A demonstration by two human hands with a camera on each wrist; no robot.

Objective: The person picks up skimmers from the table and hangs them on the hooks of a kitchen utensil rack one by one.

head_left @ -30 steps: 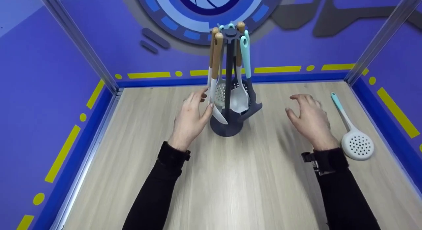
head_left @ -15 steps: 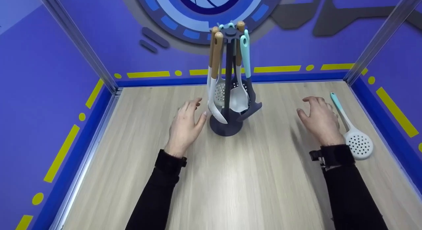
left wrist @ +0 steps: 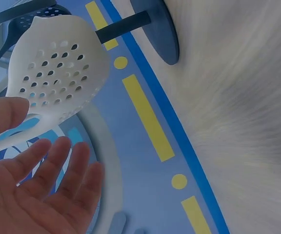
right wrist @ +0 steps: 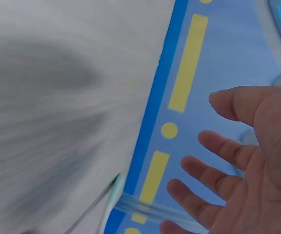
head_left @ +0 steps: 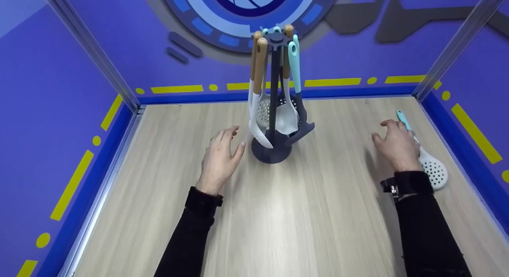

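Note:
A dark utensil stand rises near the back of the table, hung with several kitchen utensils. On its left side is a white perforated skimmer with a wooden handle. Just left of the stand, my left hand hovers with loosely bent fingers, holding nothing; a gap separates it from the utensils. At the right lies another skimmer, pale with a teal handle end. My right hand is over its left side and hides part of the handle. In the right wrist view its fingers are spread and the palm holds nothing.
A white ladle and a dark utensil with a teal handle hang on the stand's right side. Purple printed walls enclose the table, with metal posts at the corners.
My left hand has drawn back from the stand, leftward and toward me. The right hand has moved right, until it overlaps the lying skimmer. The utensils have stayed in place.

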